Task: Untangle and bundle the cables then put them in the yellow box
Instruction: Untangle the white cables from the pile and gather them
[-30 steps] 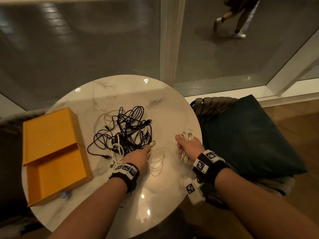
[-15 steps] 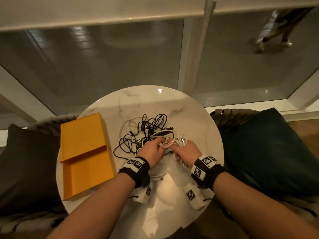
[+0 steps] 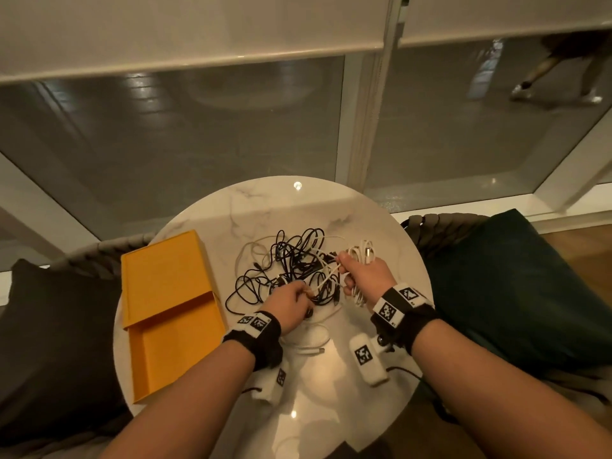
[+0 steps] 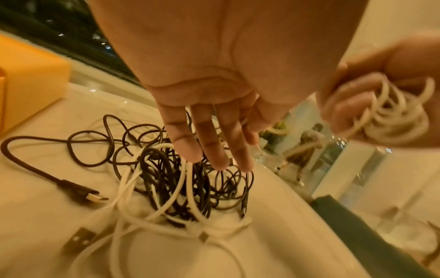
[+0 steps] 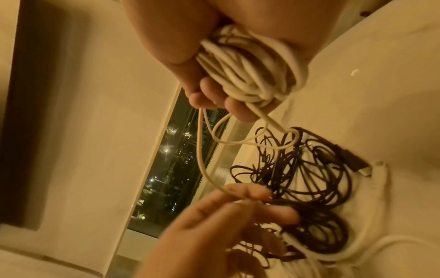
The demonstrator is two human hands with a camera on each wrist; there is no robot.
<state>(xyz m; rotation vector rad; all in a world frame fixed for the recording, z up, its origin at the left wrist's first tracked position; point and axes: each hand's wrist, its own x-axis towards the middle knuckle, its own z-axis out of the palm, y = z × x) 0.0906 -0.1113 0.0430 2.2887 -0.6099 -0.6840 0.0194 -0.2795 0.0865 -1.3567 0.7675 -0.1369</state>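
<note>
A tangle of black and white cables (image 3: pixel 291 260) (image 4: pixel 166 169) (image 5: pixel 309 178) lies in the middle of the round marble table (image 3: pixel 331 207). My right hand (image 3: pixel 362 279) (image 5: pixel 202 94) (image 4: pixel 357 105) grips a coiled white cable bundle (image 3: pixel 362 251) (image 5: pixel 250 75) (image 4: pixel 393 122) just right of the tangle. One white strand runs from this bundle to my left hand (image 3: pixel 291 301) (image 5: pixel 238 206) (image 4: pixel 214 146), whose fingertips pinch it above the tangle's near edge. The yellow box (image 3: pixel 172 342) (image 4: pixel 31 62) sits at the table's left with its lid slid partly back.
A loose white cable loop (image 3: pixel 308 342) lies near the table's front, between my wrists. A dark green cushion (image 3: pixel 513 286) on a woven chair (image 3: pixel 440 226) stands to the right, a dark cushion (image 3: pixel 49 326) to the left. Window glass rises behind the table.
My hands met at the tangle half a second ago. Now the left hand has drawn back toward me with a white strand, while the right still holds the coil. The head view tilted upward.
</note>
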